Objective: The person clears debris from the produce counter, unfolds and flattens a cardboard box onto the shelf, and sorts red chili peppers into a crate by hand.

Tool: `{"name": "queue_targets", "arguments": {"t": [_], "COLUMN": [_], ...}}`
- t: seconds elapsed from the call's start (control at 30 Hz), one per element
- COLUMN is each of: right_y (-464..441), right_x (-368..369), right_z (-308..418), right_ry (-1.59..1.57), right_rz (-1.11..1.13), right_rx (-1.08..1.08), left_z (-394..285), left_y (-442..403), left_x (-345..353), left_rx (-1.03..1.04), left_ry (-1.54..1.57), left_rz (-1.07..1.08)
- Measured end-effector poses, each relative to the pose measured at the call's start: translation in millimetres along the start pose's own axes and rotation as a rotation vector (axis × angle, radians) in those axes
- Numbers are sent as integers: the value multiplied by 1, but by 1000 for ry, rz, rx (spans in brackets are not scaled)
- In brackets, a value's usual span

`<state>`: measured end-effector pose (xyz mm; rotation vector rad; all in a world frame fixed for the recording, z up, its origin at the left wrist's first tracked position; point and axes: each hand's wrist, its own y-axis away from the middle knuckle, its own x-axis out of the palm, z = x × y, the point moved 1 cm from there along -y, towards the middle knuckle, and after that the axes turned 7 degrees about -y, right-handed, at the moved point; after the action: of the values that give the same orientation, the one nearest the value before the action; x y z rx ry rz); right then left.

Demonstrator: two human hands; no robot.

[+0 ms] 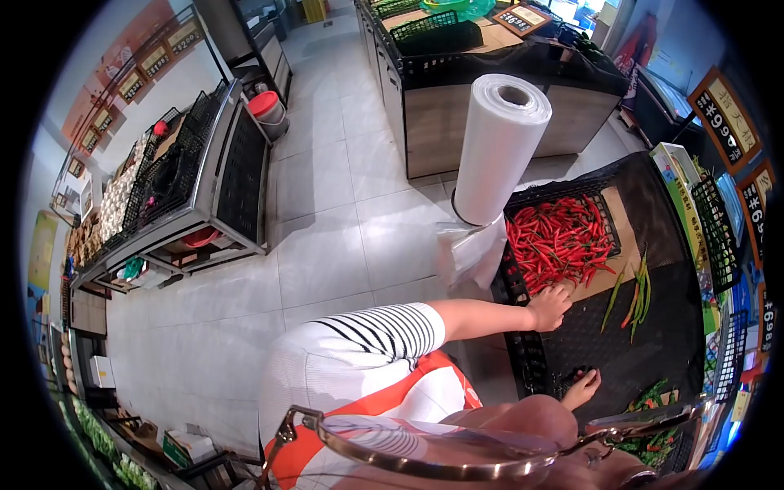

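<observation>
Red chili peppers [559, 241] are heaped in a black crate on the dark stand. My left hand [550, 309] reaches across to the near edge of the heap. Its fingers are curled down by the lowest peppers, and whatever lies under them is hidden. Closer to my body, my right hand [581, 389] is low over the black mat [604, 347], with its fingers slightly apart and no object visible in them. Some long green peppers [641, 298] lie on the mat beside a piece of cardboard [621, 224].
A tall roll of clear plastic bags [498, 155] stands beside the chili crate. More green and red peppers [653, 416] lie at lower right. Price signs [725, 118] line the right side. An egg rack [122, 192] and a red-lidded bucket [265, 110] are at left.
</observation>
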<state>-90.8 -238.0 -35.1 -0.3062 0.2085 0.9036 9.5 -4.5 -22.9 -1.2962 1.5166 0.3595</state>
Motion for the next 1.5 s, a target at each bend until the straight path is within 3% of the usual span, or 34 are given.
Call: {"name": "queue_targets", "arguments": {"t": [0.8, 0.93, 1.03, 1.1, 1.17, 1.23, 1.3, 1.5], "right_y": [-4, -4, -2, 0, 0, -4, -2, -11], "right_x": [1, 0, 1, 2, 3, 1, 3, -5], "right_z": [-6, -9, -5, 0, -1, -9, -9, -49], "right_ry": [26, 24, 7, 0, -6, -13, -4, 244], "right_rz": [30, 34, 32, 48, 67, 90, 78, -46], "right_rx": [7, 3, 12, 27, 26, 11, -2, -360], "left_z": [-1, 1, -15, -25, -33, -39, -39, -48], "left_y": [0, 1, -8, -14, -1, 19, 40, 60], "left_x": [1, -25, -93, -165, -261, -322, -364, -378], "left_rx": [1, 65, -26, 164, 222, 597, 745, 703], "left_ry": [-35, 392, 1137, 1648, 1761, 1873, 1925, 2112], "left_rz": [-19, -13, 89, 117, 244, 260, 363, 595]}}
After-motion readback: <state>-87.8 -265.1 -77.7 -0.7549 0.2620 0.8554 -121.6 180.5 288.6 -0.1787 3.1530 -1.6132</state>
